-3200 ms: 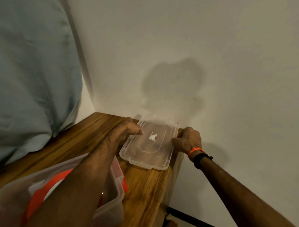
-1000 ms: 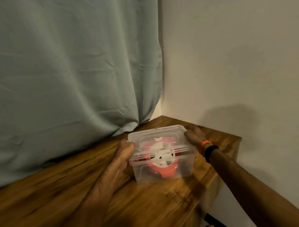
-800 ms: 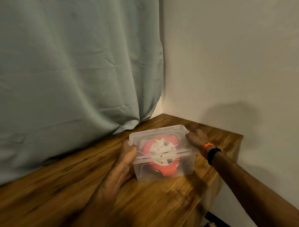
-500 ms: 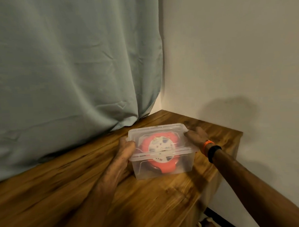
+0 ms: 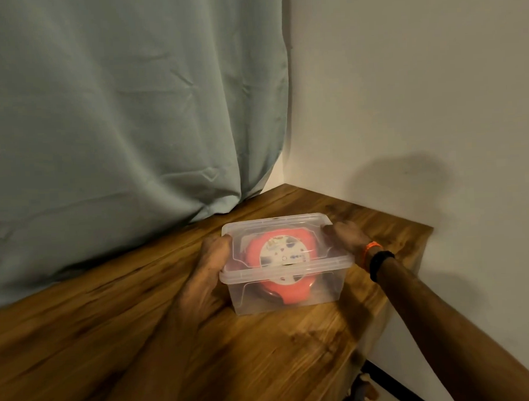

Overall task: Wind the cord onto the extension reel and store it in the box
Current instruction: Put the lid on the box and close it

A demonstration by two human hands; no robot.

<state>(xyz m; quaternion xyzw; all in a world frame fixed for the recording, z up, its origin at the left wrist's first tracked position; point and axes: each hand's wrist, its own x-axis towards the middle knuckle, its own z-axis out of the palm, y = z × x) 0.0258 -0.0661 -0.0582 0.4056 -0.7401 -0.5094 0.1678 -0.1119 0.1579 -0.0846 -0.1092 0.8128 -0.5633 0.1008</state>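
A clear plastic box [image 5: 328,291] stands on the wooden table [image 5: 263,352] near its far right corner, with its clear lid [image 5: 288,226] on top. Through the plastic I see the orange extension reel [image 5: 285,255] with a white round label lying inside. My left hand [image 5: 210,263] grips the box's left side at the lid rim. My right hand [image 5: 346,234] grips the right side at the lid rim; an orange band and a black band sit on that wrist.
A pale blue-green curtain [image 5: 117,115] hangs behind the table on the left and touches its back edge. A white wall [image 5: 419,87] bounds the right. The table's right edge [image 5: 383,313] drops off just beyond the box; dark objects lie on the floor below.
Earlier both hands held the lid alone at the table's corner, with the open box nearer me. Now the lid sits on the box and my hands hold its sides; it barely moved lately.
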